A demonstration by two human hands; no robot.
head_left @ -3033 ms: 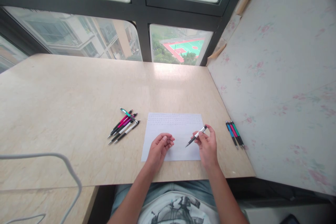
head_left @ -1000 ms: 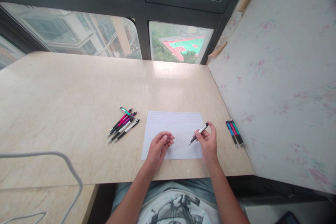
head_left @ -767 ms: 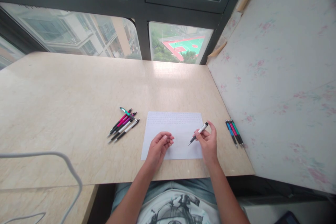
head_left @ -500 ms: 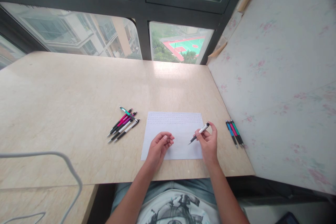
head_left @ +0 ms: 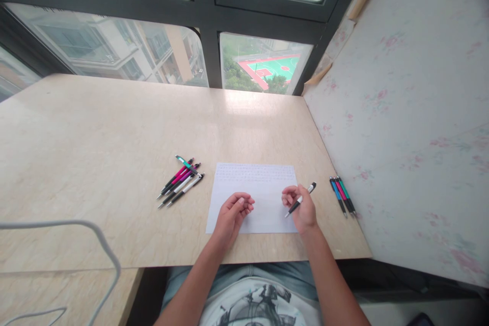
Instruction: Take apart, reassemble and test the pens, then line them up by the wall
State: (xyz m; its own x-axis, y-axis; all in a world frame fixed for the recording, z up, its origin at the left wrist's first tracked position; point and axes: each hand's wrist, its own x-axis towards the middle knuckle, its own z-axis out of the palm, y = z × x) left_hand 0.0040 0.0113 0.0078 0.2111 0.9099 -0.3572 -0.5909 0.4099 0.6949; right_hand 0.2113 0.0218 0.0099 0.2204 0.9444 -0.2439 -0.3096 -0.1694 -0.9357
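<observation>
My right hand (head_left: 303, 210) holds a white-and-black pen (head_left: 300, 202) over the right side of a white sheet of paper (head_left: 263, 214). The pen slants, its tip pointing down and left, its black top end up and right. Rows of small handwriting (head_left: 254, 171) run along the top of the sheet. My left hand (head_left: 234, 211) rests on the sheet's lower left part, fingers loosely curled and holding nothing that I can see. Left of the paper lies a pile of several pens (head_left: 179, 183), pink, purple, white and black, with a green one across them.
To the right, a blue pen (head_left: 337, 196), a pink pen and a green pen lie side by side near the papered wall (head_left: 401, 153). A grey cable (head_left: 101, 237) curves over the table (head_left: 114, 127) at left. Windows (head_left: 263, 63) stand behind it.
My right hand has shifted the pen within its fingers; the pen now sits lower against the hand, farther right, and the fingers extend left past it. My left hand stays in place.
</observation>
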